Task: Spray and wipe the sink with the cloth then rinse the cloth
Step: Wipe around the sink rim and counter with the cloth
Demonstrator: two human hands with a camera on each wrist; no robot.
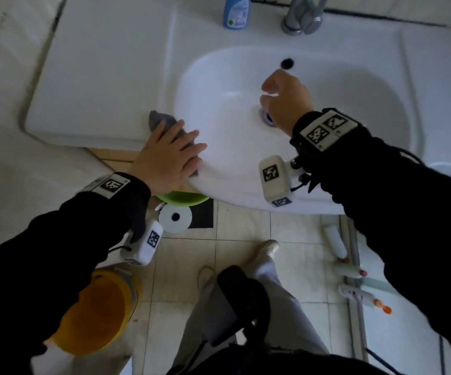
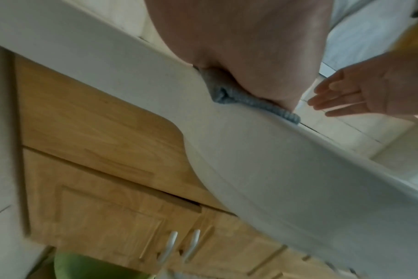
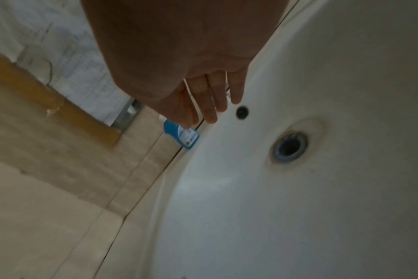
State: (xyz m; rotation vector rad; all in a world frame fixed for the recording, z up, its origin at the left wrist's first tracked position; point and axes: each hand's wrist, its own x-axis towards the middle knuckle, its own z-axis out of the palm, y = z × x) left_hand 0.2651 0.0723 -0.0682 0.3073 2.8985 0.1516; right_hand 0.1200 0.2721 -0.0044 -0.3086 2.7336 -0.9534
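Observation:
A grey cloth (image 1: 159, 121) lies on the front left rim of the white sink (image 1: 354, 109). My left hand (image 1: 168, 155) lies flat on the cloth with straight fingers and presses it onto the rim; the left wrist view shows the cloth (image 2: 223, 96) squeezed under the palm. Over the basin, above the drain (image 1: 268, 118), hovers my right hand (image 1: 283, 96), fingers loosely bent, holding nothing. The right wrist view shows its fingers (image 3: 212, 98) hanging free near the overflow hole (image 3: 242, 112). A blue spray bottle (image 1: 236, 12) stands at the back rim, left of the tap (image 1: 304, 14).
A wooden cabinet (image 2: 103, 188) with two metal handles sits under the sink. On the tiled floor below are a green bowl (image 1: 182, 198), a paper roll (image 1: 175, 217), a yellow bucket (image 1: 97, 309), and bottles (image 1: 335, 240) at the right. My feet stand by the sink.

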